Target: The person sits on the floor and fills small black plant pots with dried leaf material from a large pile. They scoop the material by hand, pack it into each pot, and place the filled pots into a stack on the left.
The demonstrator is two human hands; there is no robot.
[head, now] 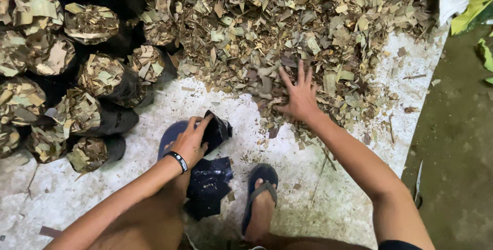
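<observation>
Leaf heap point(287, 19): a broad mound of dry, shredded leaves fills the far middle and right of the pale floor sheet point(334, 198); its near edge thins out into loose scraps, and scooping from that thin edge would bring up little, so a deeper bite into the mound looks the better way.

Filled bags point(97, 78): a cluster of black bags stands on the far left, each packed to the brim with the same leaf litter, leaning against one another; a fresh one would sit steadier set upright beside them.

Spare bags point(208, 186): a flat stack of dark plastic lies near, between the two feet in blue sandals point(259, 188), within easy reach.

Empty bag point(216, 132): held near the middle, just left of the heap's edge, its mouth crumpled and only partly open; I judge it needs to be spread wider and tipped toward the heap so less spills.

Right hand point(299, 98): fingers spread wide, palm down, pressing on the near edge of the heap, holding nothing that I can see; cupping the fingers would gather more.

Left hand point(191, 141): closed over the bag's rim with a dark band on the wrist, thumb and fingers pinching the plastic; a grip on one lip only would leave the mouth freer.
</observation>
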